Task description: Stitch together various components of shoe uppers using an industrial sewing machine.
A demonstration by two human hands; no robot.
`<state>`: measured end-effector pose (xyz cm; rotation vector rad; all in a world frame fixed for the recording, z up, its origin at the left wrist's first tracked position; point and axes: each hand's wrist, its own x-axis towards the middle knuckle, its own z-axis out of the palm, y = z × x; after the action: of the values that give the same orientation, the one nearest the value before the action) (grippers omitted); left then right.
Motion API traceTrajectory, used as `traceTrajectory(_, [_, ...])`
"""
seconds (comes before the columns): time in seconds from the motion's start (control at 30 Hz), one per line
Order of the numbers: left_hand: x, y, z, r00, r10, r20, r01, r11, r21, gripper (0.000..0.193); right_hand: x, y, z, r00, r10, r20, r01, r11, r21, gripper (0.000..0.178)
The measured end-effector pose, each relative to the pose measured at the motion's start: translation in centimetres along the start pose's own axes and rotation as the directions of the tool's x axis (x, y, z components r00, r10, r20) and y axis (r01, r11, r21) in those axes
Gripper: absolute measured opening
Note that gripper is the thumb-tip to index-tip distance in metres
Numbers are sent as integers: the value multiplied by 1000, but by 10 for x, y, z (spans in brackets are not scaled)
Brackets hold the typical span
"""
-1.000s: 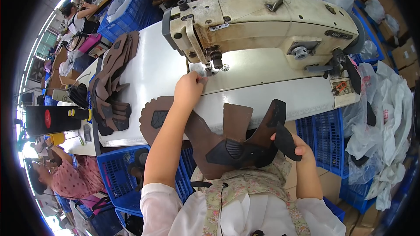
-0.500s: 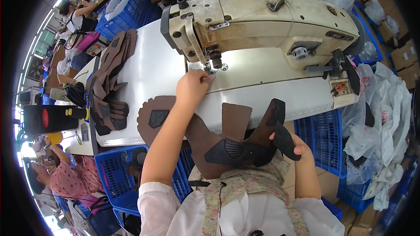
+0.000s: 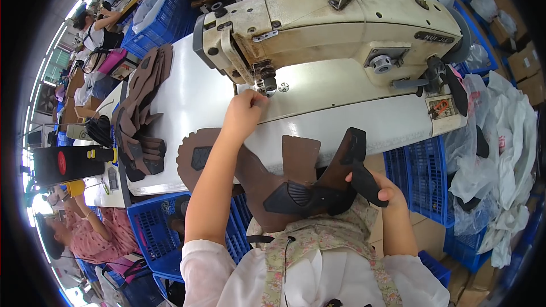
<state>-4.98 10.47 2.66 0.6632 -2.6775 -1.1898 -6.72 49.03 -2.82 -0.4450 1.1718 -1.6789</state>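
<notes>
Brown cutout point(image 3: 263, 182) lay across counter point(image 3: 196, 99) edge and lap. Right hand point(image 3: 392, 193) pinched black piece point(image 3: 367, 185) at its right end; left arm crossed above, left hand point(image 3: 244, 115) fingertips pressed together near sewing machine point(image 3: 318, 28) foot. Lower-left blue crate point(image 3: 149, 233) held dark items.

Sewing mach. point(image 3: 318, 31): pale lettering point(image 3: 438, 37), dk. plate point(image 3: 420, 35); wht. bag point(image 3: 515, 131): red print point(image 3: 501, 141).
</notes>
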Motion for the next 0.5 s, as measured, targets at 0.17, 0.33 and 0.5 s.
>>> traceTrajectory(0.17, [-10, -14, -11, 1000, -18, -14, 19, 998, 67, 13, 4, -1, 1, 1000, 21, 6, -21, 1000, 14, 96])
traceTrajectory(0.33, [-6, -29, -9, 995, 68, -71, -57, 986, 155, 8, 5, -1, -1, 1000, 26, 18, -26, 1000, 13, 99])
traceTrajectory(0.5, [6, -30, -4, 992, 21, -125, 3, 982, 190, 9, 2, 1, -2, 1000, 21, 20, -22, 999, 34, 96])
